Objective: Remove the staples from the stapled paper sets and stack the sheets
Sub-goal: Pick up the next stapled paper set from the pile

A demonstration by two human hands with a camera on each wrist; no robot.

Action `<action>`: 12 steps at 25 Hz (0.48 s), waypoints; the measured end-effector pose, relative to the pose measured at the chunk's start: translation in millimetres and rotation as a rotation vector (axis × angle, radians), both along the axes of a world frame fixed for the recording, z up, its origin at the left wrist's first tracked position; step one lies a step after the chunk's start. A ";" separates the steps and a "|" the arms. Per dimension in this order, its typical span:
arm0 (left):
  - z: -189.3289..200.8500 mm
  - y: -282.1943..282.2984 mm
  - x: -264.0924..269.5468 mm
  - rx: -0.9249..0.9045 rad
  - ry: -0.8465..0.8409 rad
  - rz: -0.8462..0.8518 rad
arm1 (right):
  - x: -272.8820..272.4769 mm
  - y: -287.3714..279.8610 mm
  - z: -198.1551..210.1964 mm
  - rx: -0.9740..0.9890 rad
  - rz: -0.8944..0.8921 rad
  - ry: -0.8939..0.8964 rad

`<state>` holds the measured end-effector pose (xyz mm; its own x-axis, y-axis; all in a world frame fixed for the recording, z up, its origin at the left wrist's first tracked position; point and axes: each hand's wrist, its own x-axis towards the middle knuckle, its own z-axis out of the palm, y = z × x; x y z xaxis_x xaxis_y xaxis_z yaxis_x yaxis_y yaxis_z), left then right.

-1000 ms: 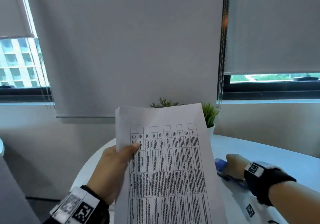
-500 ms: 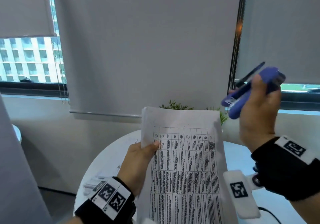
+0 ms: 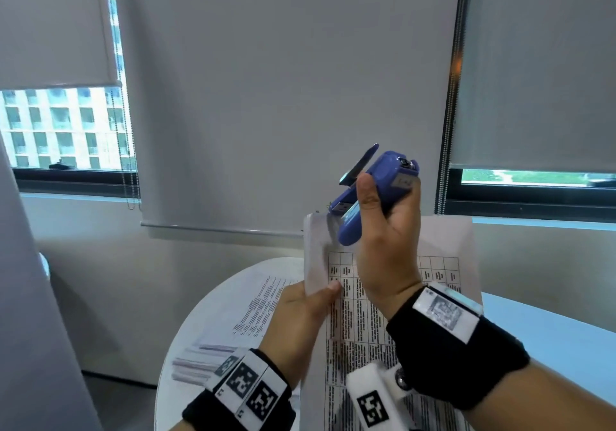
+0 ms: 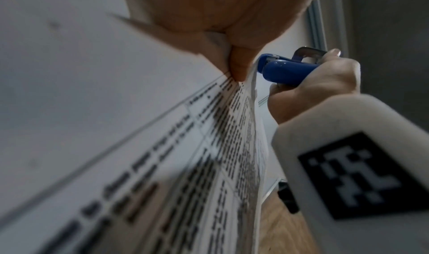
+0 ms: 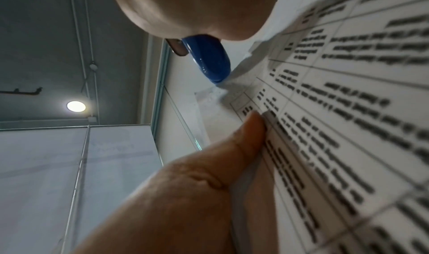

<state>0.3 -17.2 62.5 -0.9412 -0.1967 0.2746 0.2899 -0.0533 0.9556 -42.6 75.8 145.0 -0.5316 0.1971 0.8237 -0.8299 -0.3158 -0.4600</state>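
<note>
Left hand (image 3: 301, 317): nearest the camera, its grip pinches the left edge of the stapled paper set (image 3: 363, 330), thumb on the printed face, holding it upright in the air above the worktop (image 3: 550, 337).
Right hand (image 3: 386, 247): its grip is wrapped round the blue stapler (image 3: 373, 194), thumb along the body, fingers curled behind.
Stapled paper set: a printed table on thin white sheets, raised between the two hands; the top left corner touches the low end of the stapler.
Staple: too small to make out in any view; by the aim of the tool, likely at that top left corner.
Handling, as a judgement: the sheets look light and limp, apt to bend or tear at the corner if pulled hard; best held close beside the staple, so the corner stays taut.
Stapler: small, hard, smooth plastic with a metal tab at its upper end; it seems to sit securely in a full-hand hold.
Loose sheets (image 3: 240, 317): lying on the round white worktop below the left hand.
Background: grey roller blinds (image 3: 283, 97) and windows beyond.
</note>
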 end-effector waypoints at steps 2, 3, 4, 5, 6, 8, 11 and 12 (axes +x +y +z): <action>-1.6 1.0 -1.0 -0.034 0.012 -0.016 | -1.6 0.6 4.7 0.017 -0.030 -0.010; -1.8 2.1 -1.9 -0.059 0.021 -0.020 | -2.5 0.5 6.8 0.033 -0.051 -0.027; -1.4 3.5 -2.5 -0.078 0.028 -0.023 | -3.8 -0.8 8.5 0.050 -0.066 -0.050; -1.3 5.3 -3.2 -0.083 0.040 -0.030 | -4.3 -2.0 10.0 0.061 -0.076 -0.073; -0.1 7.8 -3.2 -0.070 0.049 -0.040 | -5.0 -3.7 12.2 0.062 -0.079 -0.093; 1.4 12.3 -2.6 -0.040 0.060 -0.068 | -4.6 -7.9 18.9 0.074 -0.106 -0.115; 1.4 16.8 -4.1 -0.035 0.064 -0.089 | -8.0 -13.5 28.5 0.109 -0.182 -0.149; 2.1 17.8 -3.6 -0.052 0.071 -0.087 | -10.9 -15.1 30.1 0.109 -0.185 -0.162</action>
<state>-3.3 0.6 64.6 -0.9320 -0.0986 0.3488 0.3533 -0.0320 0.9350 -53.5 60.6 175.1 -0.6212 0.2176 0.7528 -0.7818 -0.1071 -0.6142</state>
